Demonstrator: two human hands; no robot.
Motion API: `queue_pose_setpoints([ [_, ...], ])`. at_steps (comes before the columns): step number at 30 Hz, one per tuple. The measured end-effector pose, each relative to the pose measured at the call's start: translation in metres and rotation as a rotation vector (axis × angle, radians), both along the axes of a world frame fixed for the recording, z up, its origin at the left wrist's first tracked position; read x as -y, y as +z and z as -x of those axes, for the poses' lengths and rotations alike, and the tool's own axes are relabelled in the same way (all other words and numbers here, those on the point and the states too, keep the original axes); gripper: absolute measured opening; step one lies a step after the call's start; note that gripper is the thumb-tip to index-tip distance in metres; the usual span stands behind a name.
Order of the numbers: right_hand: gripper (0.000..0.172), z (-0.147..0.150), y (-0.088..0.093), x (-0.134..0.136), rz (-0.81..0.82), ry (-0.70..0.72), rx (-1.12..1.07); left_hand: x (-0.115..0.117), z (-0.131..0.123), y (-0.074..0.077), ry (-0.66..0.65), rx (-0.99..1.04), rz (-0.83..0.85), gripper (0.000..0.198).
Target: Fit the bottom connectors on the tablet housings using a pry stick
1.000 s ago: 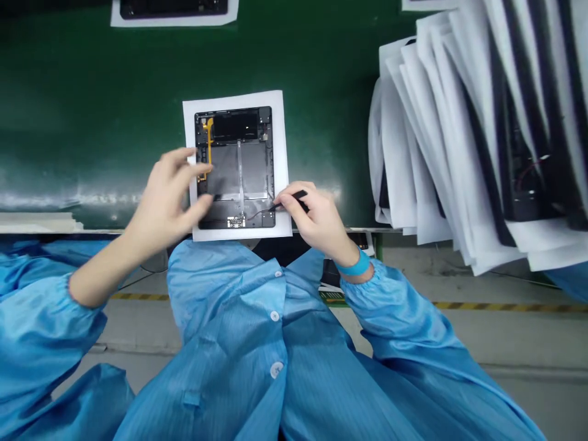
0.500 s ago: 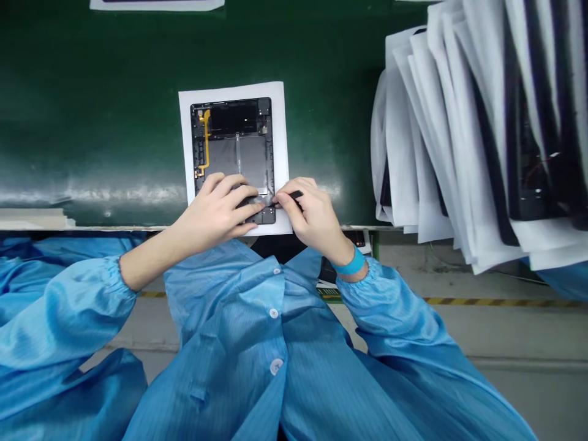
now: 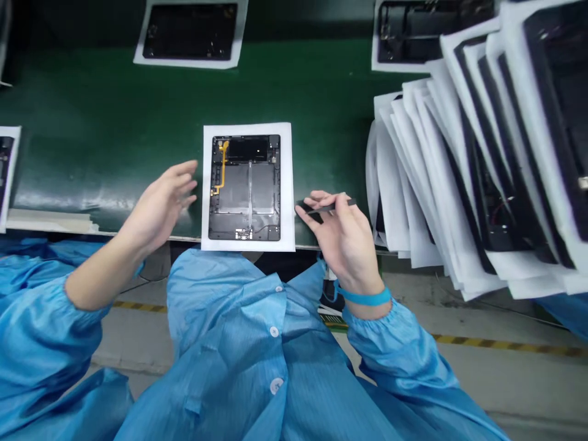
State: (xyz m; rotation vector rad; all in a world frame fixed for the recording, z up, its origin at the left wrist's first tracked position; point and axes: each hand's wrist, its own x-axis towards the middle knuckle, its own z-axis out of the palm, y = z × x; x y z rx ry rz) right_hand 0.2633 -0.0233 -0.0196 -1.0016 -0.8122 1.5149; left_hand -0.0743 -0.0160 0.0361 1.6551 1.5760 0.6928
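Tablet housing [image 3: 245, 187] interior up, flat on white sheet [image 3: 285, 184]; yellow flex [image 3: 223, 165] at left; slim black tool [image 3: 331, 207] in R hand [image 3: 346, 239].

Nothing is legible; the white label [image 3: 243, 233] on the tablet chassis [image 3: 245, 187] is too small.

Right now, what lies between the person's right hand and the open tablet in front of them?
In the head view, only the right margin of the white paper sheet lies between the right hand, which holds a slim black tool, and the open tablet.
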Motion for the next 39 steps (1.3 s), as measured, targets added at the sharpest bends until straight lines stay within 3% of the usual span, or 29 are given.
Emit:
queue_pose_setpoints([
  [4, 0.035, 0.003, 0.012, -0.004, 0.208, 0.057, -0.182, 0.005, 0.004, 0.008, 0.397, 0.514, 0.363, 0.043],
  [6, 0.036, 0.005, 0.017, -0.006, 0.256, 0.101, -0.215, 0.004, -0.005, 0.005, 0.509, 0.675, 0.478, 0.041],
  [11, 0.038, 0.004, 0.020, -0.012, 0.294, 0.167, -0.200, -0.018, -0.017, -0.007, 0.436, 0.627, 0.471, 0.028],
  [15, 0.036, 0.026, 0.019, -0.015, 0.302, 0.236, -0.237, -0.033, 0.001, -0.011, 0.378, 0.525, 0.433, 0.032],
  [17, 0.037, 0.053, 0.017, -0.016, 0.292, 0.287, -0.291, -0.036, 0.024, -0.008, 0.385, 0.462, 0.408, 0.047],
  [20, 0.044, 0.102, 0.012, -0.016, 0.295, 0.361, -0.350, -0.036, 0.081, 0.002, 0.432, 0.300, 0.362, 0.067],
  [23, 0.052, 0.135, 0.008, -0.015, 0.288, 0.393, -0.316, -0.038, 0.149, 0.016, 0.460, 0.032, 0.315, 0.062],
  [26, 0.057, 0.138, 0.004, -0.010, 0.237, 0.411, -0.221, -0.053, 0.203, 0.030, 0.392, -0.255, 0.339, 0.053],
  [28, 0.058, 0.130, 0.001, -0.005, 0.214, 0.424, -0.152, -0.081, 0.222, 0.038, 0.346, -0.409, 0.357, 0.054],
  [30, 0.056, 0.120, -0.003, -0.002, 0.205, 0.424, -0.118, -0.126, 0.227, 0.043, 0.335, -0.524, 0.317, 0.051],
  [36, 0.050, 0.109, -0.008, 0.001, 0.241, 0.433, -0.167, -0.296, 0.200, 0.041, 0.424, -0.646, 0.129, 0.028],
  [39, 0.045, 0.107, -0.006, 0.000, 0.285, 0.464, -0.256, -0.346, 0.187, 0.030, 0.518, -0.651, 0.209, 0.028],
])
